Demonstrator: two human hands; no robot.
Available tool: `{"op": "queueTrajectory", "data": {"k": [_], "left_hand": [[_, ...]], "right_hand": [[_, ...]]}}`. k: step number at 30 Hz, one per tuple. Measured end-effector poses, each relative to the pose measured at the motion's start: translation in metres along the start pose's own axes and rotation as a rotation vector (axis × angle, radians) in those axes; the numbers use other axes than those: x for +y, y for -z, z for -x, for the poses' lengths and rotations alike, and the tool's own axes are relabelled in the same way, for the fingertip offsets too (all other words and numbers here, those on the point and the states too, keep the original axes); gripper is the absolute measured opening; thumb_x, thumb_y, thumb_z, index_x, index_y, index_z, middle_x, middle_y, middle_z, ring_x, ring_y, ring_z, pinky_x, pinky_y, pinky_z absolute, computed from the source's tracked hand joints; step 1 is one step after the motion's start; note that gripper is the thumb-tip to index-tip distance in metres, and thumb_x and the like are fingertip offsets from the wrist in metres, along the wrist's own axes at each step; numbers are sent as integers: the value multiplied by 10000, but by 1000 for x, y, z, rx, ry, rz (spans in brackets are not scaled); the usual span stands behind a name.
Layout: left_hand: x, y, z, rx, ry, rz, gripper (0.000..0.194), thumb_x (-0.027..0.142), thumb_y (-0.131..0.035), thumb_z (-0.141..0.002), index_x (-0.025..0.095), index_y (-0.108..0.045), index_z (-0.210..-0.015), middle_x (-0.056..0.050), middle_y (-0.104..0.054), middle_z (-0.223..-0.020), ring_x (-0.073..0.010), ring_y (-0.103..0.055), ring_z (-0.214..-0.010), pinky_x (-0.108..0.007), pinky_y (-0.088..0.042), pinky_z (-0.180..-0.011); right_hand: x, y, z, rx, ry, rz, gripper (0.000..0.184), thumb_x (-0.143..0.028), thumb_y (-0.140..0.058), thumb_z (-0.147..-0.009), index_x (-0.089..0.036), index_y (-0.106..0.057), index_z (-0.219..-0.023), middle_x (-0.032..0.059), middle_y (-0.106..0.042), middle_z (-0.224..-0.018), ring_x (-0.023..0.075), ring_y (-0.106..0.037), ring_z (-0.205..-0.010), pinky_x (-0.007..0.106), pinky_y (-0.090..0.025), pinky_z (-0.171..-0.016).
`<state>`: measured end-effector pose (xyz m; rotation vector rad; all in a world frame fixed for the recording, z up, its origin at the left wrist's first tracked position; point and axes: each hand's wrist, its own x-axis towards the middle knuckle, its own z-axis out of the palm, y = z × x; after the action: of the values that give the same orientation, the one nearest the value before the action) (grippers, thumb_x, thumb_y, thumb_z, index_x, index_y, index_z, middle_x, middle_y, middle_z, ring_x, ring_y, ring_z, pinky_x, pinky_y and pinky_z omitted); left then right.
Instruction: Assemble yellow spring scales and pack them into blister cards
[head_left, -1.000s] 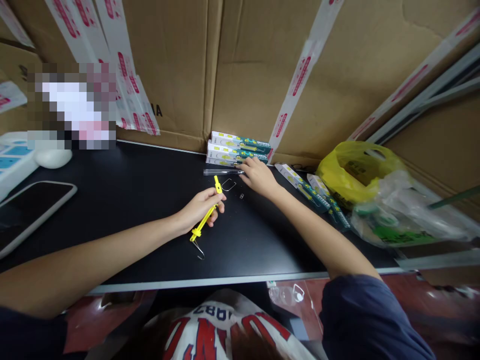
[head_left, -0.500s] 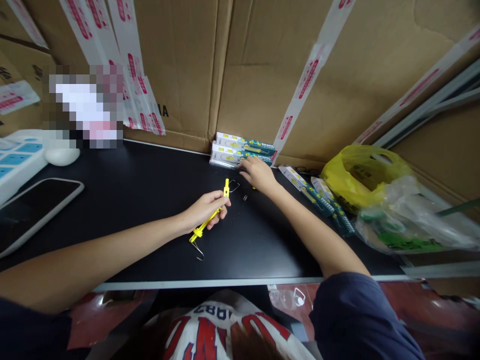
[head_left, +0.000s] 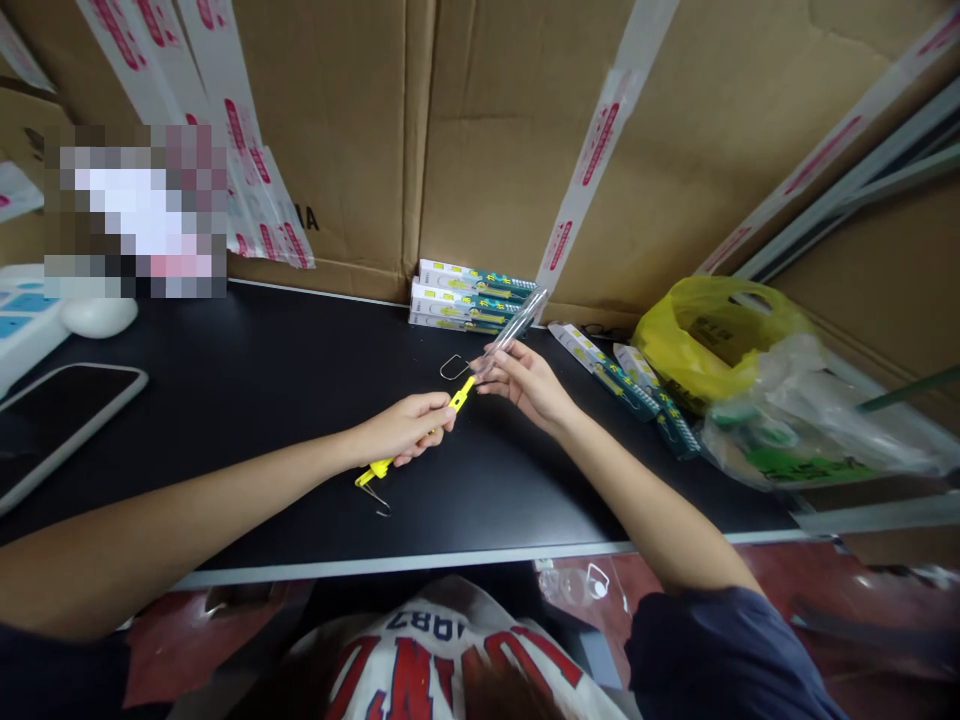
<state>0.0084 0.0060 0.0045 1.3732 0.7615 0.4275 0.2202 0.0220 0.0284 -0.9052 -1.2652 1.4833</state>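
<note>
My left hand is closed around the yellow plastic shaft of a spring scale, which slants up to the right. A bent metal hook hangs from its lower yellow end, below my wrist. My right hand pinches a clear plastic tube near its lower end. The tube tilts up to the right, and its lower end meets or nearly meets the shaft's upper tip; contact is hard to tell. Just behind the tip, a wire loop shows above the black table.
Stacked spring-scale boxes stand against the cardboard. More boxes lie at the right, beside a yellow plastic bag and a clear bag. A phone and a white power strip are at the left.
My right hand has come away from the stacked boxes and now holds the clear tube, brought to the shaft's tip. My left hand has tilted the shaft further right. The view shifted slightly.
</note>
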Motion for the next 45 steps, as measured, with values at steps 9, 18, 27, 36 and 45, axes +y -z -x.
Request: {"op": "queueTrajectory", "data": {"k": [9,18,27,36,45], "left_hand": [[0,-1,1,-7,-3,6,302,485,-503,-873,201,-460,-780,93,-370,-506,-18,-253,-296,-117,-257,-255],[-5,-5,-2,20,-24,39,198,392,-477,-890,202,-450,-838,91,-414,-524,-22,-255,-309,-125,-245,-278],[8,-14,3,156,-120,189,156,123,-390,-804,198,-376,-940,31,-594,-659,-56,-423,-428,-175,-337,-434],[-1,-9,-1,149,-340,145,345,156,-550,-783,235,-369,-1066,-56,-512,-1183,-100,-648,-688,-293,-492,-661],[4,-10,4,113,-425,95,526,213,-601,-832,272,-327,-1277,-102,-444,-1294,-119,-688,-760,-325,-541,-781]], "right_hand": [[3,-15,9,-96,-8,60,304,-366,-730,-769,-193,-544,-936,36,-715,-891,128,-684,-730,255,-592,-653],[13,-23,12,-81,16,154,345,-375,-762,-723,-197,-495,-848,-18,-660,-748,120,-664,-642,231,-572,-568],[12,-24,11,37,18,173,399,-404,-779,-690,-185,-468,-811,-47,-626,-630,109,-633,-540,223,-557,-493],[6,-23,14,60,20,121,377,-386,-763,-712,-192,-474,-858,-47,-639,-658,109,-634,-523,239,-576,-486],[5,-26,15,-10,3,80,329,-410,-736,-747,-162,-557,-871,-3,-641,-759,122,-671,-669,230,-596,-567]]}}
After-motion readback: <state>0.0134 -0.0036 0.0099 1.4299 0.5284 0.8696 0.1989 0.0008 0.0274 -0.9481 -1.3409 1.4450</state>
